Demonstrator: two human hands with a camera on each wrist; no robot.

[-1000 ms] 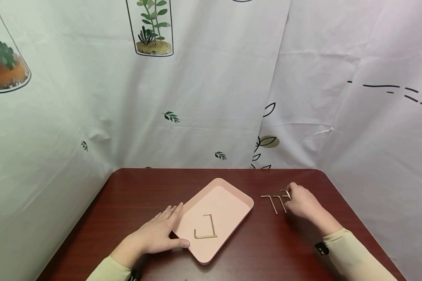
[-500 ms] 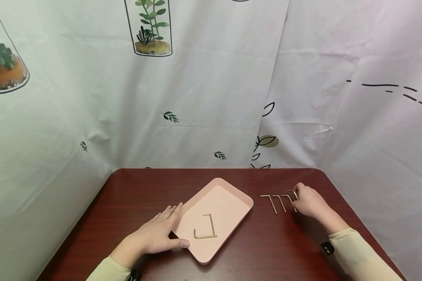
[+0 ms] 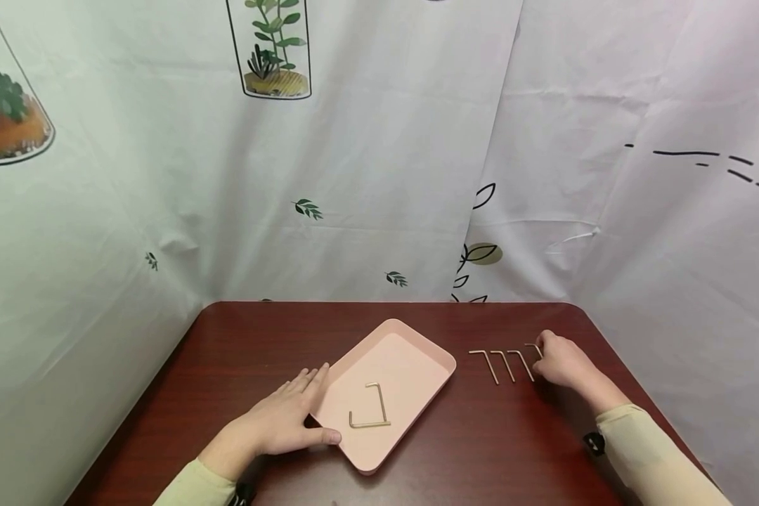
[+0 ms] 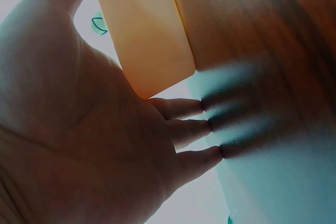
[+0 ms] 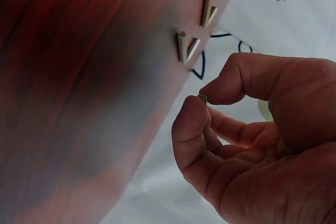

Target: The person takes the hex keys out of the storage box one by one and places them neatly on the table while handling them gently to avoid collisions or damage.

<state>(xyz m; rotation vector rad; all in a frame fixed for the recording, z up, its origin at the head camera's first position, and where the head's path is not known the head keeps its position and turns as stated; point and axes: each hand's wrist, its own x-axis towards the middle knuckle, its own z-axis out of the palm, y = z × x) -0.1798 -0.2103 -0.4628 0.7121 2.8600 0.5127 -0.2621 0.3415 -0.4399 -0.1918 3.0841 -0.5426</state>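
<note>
My left hand [image 3: 284, 416] lies with spread, straight fingers against the near left side of a pink tray [image 3: 411, 351]. Inside the tray are two brass-coloured hex keys, one [image 3: 381, 403] partly meeting the other [image 3: 368, 424] at its end. At the right of the table my right hand [image 3: 563, 360] pinches a hex key [image 5: 203, 98] between thumb and index finger; its short arm shows beyond the fingertips in the head view. Left of that hand, three L-shaped hex keys lie in a row: one [image 3: 490, 367], a middle one [image 3: 507, 365] and one [image 3: 525, 364] nearest the hand.
The dark red wooden table [image 3: 468, 450] has rounded far corners. White printed curtains [image 3: 386, 176] hang behind it and along both sides. In the left wrist view the tray wall [image 4: 144, 30] rises beside the thumb.
My right hand has moved to the right along the row, bringing the third loose hex key into full view. The left hand and the tray have stayed put.
</note>
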